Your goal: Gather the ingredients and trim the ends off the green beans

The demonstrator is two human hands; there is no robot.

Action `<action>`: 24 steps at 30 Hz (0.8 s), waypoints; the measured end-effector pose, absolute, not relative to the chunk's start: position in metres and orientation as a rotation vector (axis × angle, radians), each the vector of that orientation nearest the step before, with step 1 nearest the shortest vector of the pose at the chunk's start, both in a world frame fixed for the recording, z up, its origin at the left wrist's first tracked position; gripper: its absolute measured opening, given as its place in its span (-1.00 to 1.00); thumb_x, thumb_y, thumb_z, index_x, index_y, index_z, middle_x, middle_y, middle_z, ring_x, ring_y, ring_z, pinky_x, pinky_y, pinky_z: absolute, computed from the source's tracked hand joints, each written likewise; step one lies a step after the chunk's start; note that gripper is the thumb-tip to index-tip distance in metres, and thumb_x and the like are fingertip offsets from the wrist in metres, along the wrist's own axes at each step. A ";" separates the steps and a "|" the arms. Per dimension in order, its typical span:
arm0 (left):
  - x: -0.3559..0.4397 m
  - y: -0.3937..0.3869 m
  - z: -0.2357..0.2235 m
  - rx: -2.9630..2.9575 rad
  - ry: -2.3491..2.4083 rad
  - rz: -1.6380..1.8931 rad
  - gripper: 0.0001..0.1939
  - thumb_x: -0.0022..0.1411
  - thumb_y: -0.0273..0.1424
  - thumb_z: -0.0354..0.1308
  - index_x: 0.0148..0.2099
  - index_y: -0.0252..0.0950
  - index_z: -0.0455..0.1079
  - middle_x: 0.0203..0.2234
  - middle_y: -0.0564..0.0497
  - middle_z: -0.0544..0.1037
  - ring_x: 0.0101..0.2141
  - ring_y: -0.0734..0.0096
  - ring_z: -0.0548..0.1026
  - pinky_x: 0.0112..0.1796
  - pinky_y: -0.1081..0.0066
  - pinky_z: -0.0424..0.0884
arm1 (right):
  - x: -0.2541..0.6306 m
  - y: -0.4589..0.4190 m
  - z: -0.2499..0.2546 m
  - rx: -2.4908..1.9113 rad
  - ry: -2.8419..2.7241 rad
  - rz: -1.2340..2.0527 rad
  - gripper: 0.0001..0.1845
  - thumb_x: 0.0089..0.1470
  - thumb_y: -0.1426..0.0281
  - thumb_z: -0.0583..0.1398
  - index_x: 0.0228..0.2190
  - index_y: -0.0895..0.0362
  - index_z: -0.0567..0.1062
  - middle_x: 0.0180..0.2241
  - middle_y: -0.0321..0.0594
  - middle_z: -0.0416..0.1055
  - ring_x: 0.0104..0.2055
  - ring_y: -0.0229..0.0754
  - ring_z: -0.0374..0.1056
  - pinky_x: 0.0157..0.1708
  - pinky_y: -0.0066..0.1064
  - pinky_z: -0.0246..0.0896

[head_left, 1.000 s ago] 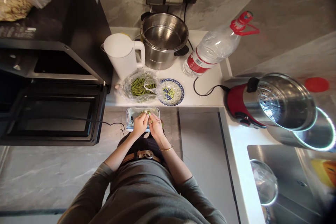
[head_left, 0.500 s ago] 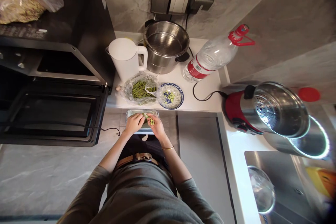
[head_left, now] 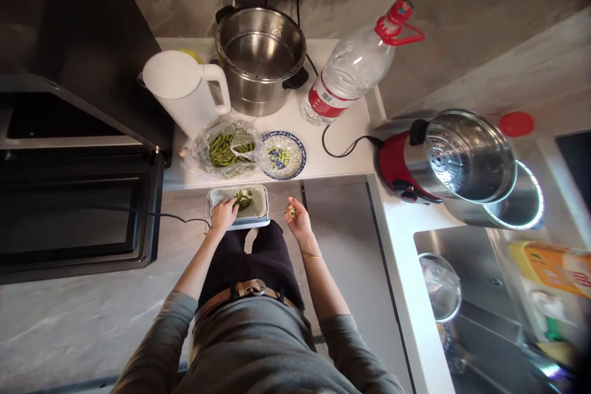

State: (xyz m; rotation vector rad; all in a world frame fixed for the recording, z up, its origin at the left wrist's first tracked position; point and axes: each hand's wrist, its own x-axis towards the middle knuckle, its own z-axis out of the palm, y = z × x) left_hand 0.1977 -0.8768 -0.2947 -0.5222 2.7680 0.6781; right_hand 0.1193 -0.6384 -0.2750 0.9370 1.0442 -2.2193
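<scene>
Over the left side of a small bin (head_left: 258, 212), my left hand (head_left: 225, 213) reaches in with its fingers stretched out. Green empty pods (head_left: 243, 200) lie inside the bin beside its fingertips. My right hand (head_left: 300, 221) is apart from the bin, to its right, with fingers curled round a few light green edamame beans (head_left: 292, 213). On the counter's front part, a clear plastic bag (head_left: 196, 151) holds many green edamame pods (head_left: 224, 151). Touching it, a blue-rimmed plate (head_left: 295, 166) carries shelled beans (head_left: 279, 158).
Behind the bag stand a white pitcher (head_left: 180, 86) and a steel pot (head_left: 258, 89). A large water bottle (head_left: 351, 74) is right of them. A red-based steel cooker (head_left: 406, 160) sits near the sink (head_left: 480, 258). At left, an oven door (head_left: 83, 215) hangs open.
My hands have moved apart: the left stays by the bin, the right has gone rightward with the beans. The pods in the bin now show. The view has shifted closer to the counter.
</scene>
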 end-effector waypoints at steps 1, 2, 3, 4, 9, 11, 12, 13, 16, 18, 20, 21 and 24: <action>0.197 -0.869 -0.295 -0.527 2.811 0.763 -0.70 0.32 -0.38 0.05 0.03 -0.23 0.49 -0.12 -0.12 0.62 -0.18 0.23 0.58 -0.15 0.36 0.45 | 0.120 -0.633 -0.276 0.937 1.057 -2.209 -0.92 -0.02 0.42 0.30 -0.40 0.13 0.51 -0.67 -0.47 0.28 -0.67 -0.46 0.18 -0.71 -0.68 0.08; 0.196 -0.859 -0.295 -0.525 2.850 0.868 -0.73 0.32 -0.39 0.05 -0.01 -0.22 0.51 -0.15 -0.10 0.63 -0.22 0.27 0.58 -0.16 0.38 0.46 | 0.122 -0.627 -0.278 0.943 1.070 -2.198 -0.92 -0.03 0.43 0.30 -0.39 0.14 0.51 -0.67 -0.47 0.27 -0.68 -0.46 0.16 -0.72 -0.67 0.06; 0.195 -0.847 -0.295 -0.513 2.878 0.990 -0.75 0.31 -0.39 0.06 -0.04 -0.21 0.51 -0.18 -0.08 0.63 -0.27 0.30 0.58 -0.18 0.39 0.46 | 0.123 -0.620 -0.280 0.954 1.082 -2.186 -0.92 -0.02 0.43 0.29 -0.39 0.14 0.52 -0.67 -0.48 0.26 -0.68 -0.47 0.14 -0.72 -0.67 0.05; 0.195 -0.833 -0.296 -0.489 2.888 1.122 -0.76 0.31 -0.39 0.07 -0.05 -0.21 0.51 -0.21 -0.06 0.64 -0.31 0.33 0.58 -0.19 0.40 0.47 | 0.125 -0.611 -0.282 0.968 1.092 -2.173 -0.93 -0.02 0.44 0.29 -0.39 0.14 0.52 -0.68 -0.48 0.26 -0.69 -0.46 0.13 -0.73 -0.66 0.04; 0.199 -0.733 -0.316 -0.277 2.756 1.658 -0.83 0.29 -0.38 0.08 -0.13 -0.23 0.48 -0.31 -0.01 0.63 -0.36 0.42 0.57 -0.24 0.45 0.49 | 0.143 -0.546 -0.310 1.008 1.122 -2.098 -0.95 -0.03 0.48 0.28 -0.43 0.15 0.50 -0.68 -0.44 0.32 -0.68 -0.44 0.19 -0.71 -0.66 0.09; 0.205 -0.687 -0.340 -0.239 2.667 1.751 -0.86 0.27 -0.38 0.11 -0.16 -0.24 0.47 -0.33 0.00 0.63 -0.37 0.43 0.57 -0.26 0.46 0.49 | 0.153 -0.514 -0.335 1.030 1.114 -2.066 -0.96 -0.03 0.50 0.28 -0.45 0.16 0.49 -0.69 -0.43 0.34 -0.69 -0.44 0.20 -0.70 -0.67 0.11; 0.207 -0.665 -0.358 -0.248 2.622 1.781 -0.87 0.26 -0.40 0.12 -0.17 -0.24 0.47 -0.34 0.00 0.63 -0.37 0.43 0.58 -0.27 0.46 0.50 | 0.158 -0.498 -0.351 1.046 1.108 -2.050 -0.95 -0.03 0.50 0.27 -0.45 0.16 0.48 -0.70 -0.43 0.35 -0.69 -0.44 0.20 -0.70 -0.67 0.11; 0.208 -0.644 -0.378 -0.281 2.580 1.799 -0.88 0.24 -0.41 0.13 -0.19 -0.25 0.47 -0.33 0.00 0.63 -0.37 0.43 0.59 -0.26 0.45 0.50 | 0.162 -0.483 -0.369 1.059 1.099 -2.035 -0.94 -0.03 0.50 0.28 -0.46 0.16 0.48 -0.70 -0.42 0.35 -0.69 -0.44 0.20 -0.70 -0.67 0.11; 0.203 -0.595 -0.455 -0.508 2.483 1.738 -0.89 0.21 -0.46 0.14 -0.21 -0.27 0.47 -0.31 -0.03 0.64 -0.32 0.41 0.61 -0.23 0.42 0.52 | 0.171 -0.444 -0.435 1.055 1.064 -2.027 -0.91 -0.07 0.49 0.30 -0.46 0.15 0.47 -0.70 -0.43 0.37 -0.69 -0.43 0.22 -0.69 -0.66 0.14; 0.193 -0.577 -0.515 -0.670 2.451 1.547 -0.86 0.21 -0.48 0.12 -0.19 -0.29 0.47 -0.30 -0.04 0.65 -0.31 0.42 0.62 -0.22 0.42 0.52 | 0.171 -0.427 -0.487 1.036 1.035 -2.039 -0.90 -0.09 0.49 0.31 -0.47 0.14 0.47 -0.69 -0.43 0.38 -0.68 -0.42 0.25 -0.67 -0.65 0.17; 0.177 -0.570 -0.582 -0.762 2.447 1.343 -0.83 0.23 -0.50 0.09 -0.15 -0.31 0.48 -0.31 -0.05 0.65 -0.33 0.42 0.62 -0.24 0.44 0.51 | 0.164 -0.417 -0.548 1.016 1.013 -2.054 -0.91 -0.09 0.49 0.30 -0.47 0.14 0.47 -0.68 -0.42 0.39 -0.67 -0.41 0.27 -0.66 -0.65 0.18; 0.168 -0.570 -0.619 -0.782 2.454 1.263 -0.81 0.24 -0.50 0.08 -0.15 -0.32 0.48 -0.32 -0.06 0.65 -0.33 0.41 0.62 -0.25 0.44 0.50 | 0.158 -0.415 -0.583 1.004 1.006 -2.060 -0.92 -0.08 0.49 0.29 -0.47 0.14 0.47 -0.67 -0.41 0.39 -0.67 -0.41 0.28 -0.66 -0.65 0.18; 0.133 -0.578 -0.738 -0.805 2.516 1.107 -0.79 0.25 -0.54 0.05 -0.14 -0.32 0.49 -0.30 -0.11 0.64 -0.28 0.35 0.62 -0.20 0.38 0.48 | 0.131 -0.412 -0.700 0.969 1.008 -2.073 -0.95 -0.05 0.51 0.26 -0.47 0.14 0.49 -0.66 -0.38 0.42 -0.66 -0.39 0.31 -0.67 -0.64 0.18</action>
